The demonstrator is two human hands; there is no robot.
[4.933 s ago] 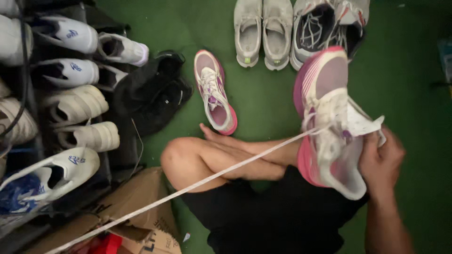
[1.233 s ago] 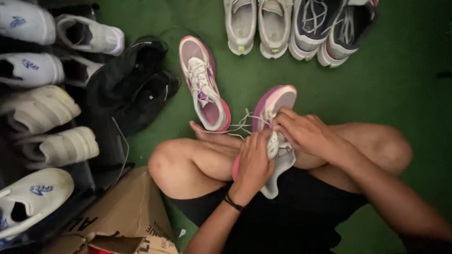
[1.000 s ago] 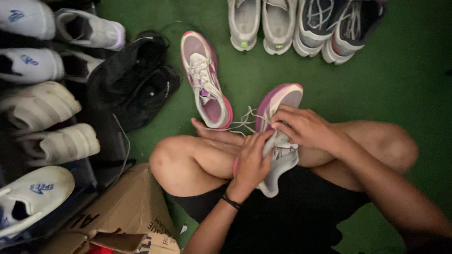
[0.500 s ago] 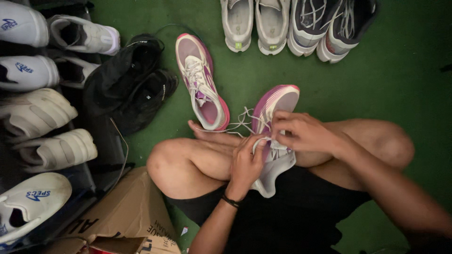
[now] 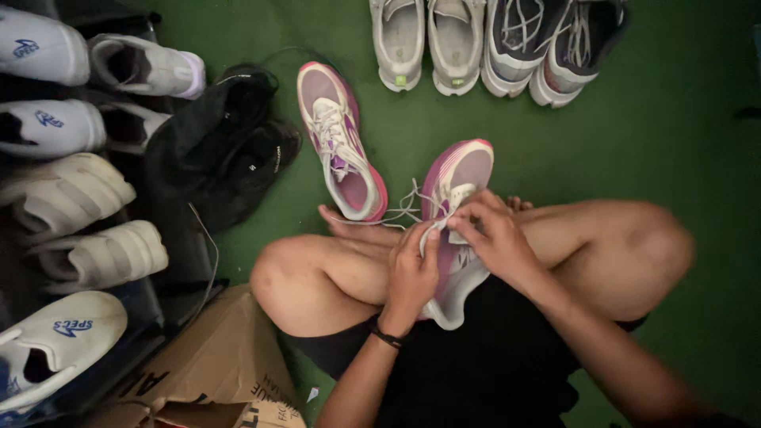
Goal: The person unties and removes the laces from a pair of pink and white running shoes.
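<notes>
I sit cross-legged on a green floor with a pink and white sneaker resting on my lap, toe pointing away. My left hand grips the shoe's left side and pinches a white lace. My right hand covers the tongue area, its fingers closed on the lace, whose loose loops trail off to the left. The matching pink sneaker lies on the floor just beyond my left knee, laced.
A rack of white sneakers fills the left side, beside a black bag. Pairs of grey sneakers and dark sneakers stand at the top. A cardboard box lies by my left thigh.
Earlier the shoe was held up with a long lace pulled out to the lower left. It now rests on my lap, both hands working the lace at the eyelets with small finger shifts.
</notes>
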